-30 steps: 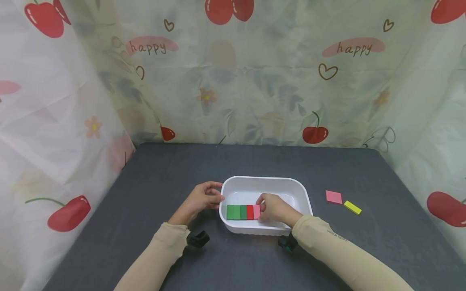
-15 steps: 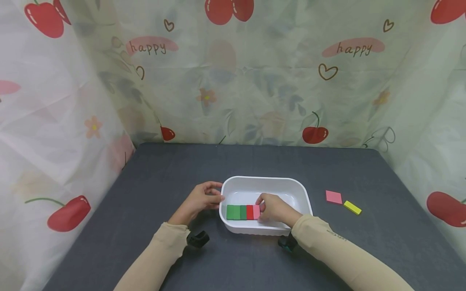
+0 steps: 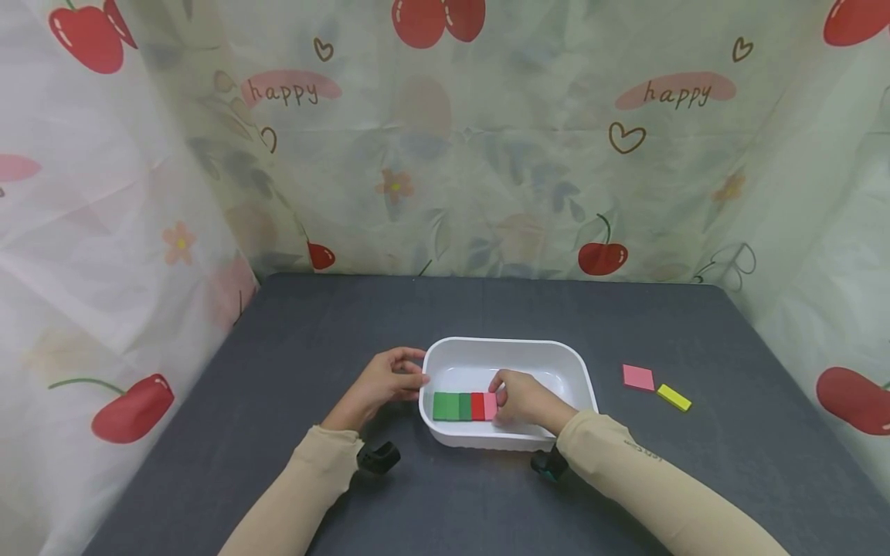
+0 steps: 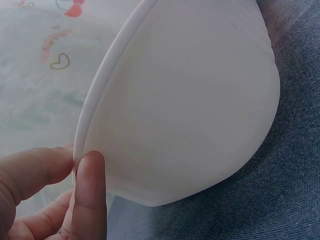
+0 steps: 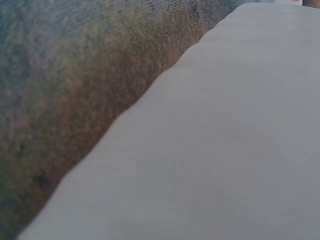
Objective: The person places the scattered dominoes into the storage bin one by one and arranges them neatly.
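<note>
- Two hands work at a white tub on the dark desk.
- Left hand pinches the tub's left rim between thumb and fingers.
- Right hand, fingers curled, holds the pink tile ending a green-and-red row inside, near wall.
- Pink square and yellow bar lie right of the tub.

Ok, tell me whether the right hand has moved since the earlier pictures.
No. The right hand stays at the pink block, placed the same against the white tub.
</note>
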Available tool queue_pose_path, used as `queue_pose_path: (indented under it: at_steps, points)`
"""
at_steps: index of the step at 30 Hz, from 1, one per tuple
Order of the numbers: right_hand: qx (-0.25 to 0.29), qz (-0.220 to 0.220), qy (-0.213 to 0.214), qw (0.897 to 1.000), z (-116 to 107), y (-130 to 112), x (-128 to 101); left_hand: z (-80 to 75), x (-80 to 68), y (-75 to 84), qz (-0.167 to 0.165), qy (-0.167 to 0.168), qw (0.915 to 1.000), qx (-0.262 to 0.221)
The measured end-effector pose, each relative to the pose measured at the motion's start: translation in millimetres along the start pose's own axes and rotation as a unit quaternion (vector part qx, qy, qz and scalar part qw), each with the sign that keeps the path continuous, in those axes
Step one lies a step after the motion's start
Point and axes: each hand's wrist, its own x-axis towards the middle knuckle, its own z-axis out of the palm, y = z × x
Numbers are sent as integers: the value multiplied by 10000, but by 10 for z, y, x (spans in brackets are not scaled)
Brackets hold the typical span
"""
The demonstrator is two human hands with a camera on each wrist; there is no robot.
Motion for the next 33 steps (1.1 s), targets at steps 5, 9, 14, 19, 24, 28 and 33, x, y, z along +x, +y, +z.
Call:
queue_pose_path:
  at_steps: [5, 9, 14, 19, 24, 28, 33]
  points:
    - [2, 17, 16, 10000, -1, -5, -3, 0, -2, -2, 30, 14, 10000, 17]
    - [13, 51, -1, 10000, 4, -8, 4, 1, 1, -6, 29, 20, 10000, 5]
    - [96, 92, -35, 9999, -4, -3, 2, 2, -2, -7, 34, 27, 10000, 17]
    - [185, 117, -83, 9997, -32, 21, -6, 0, 5, -16, 70, 14, 10000, -6]
    - [437, 74, -101, 9990, -138, 36, -64, 5, 9, -8, 18, 19, 10000, -19]
    - [640, -50, -73, 9979, -297, 33, -150, 7, 21, -3, -49, 20, 10000, -70]
    - [882, -248, 17, 9958, -505, 48, -274, 5, 25, -5, -41, -17, 10000, -72]
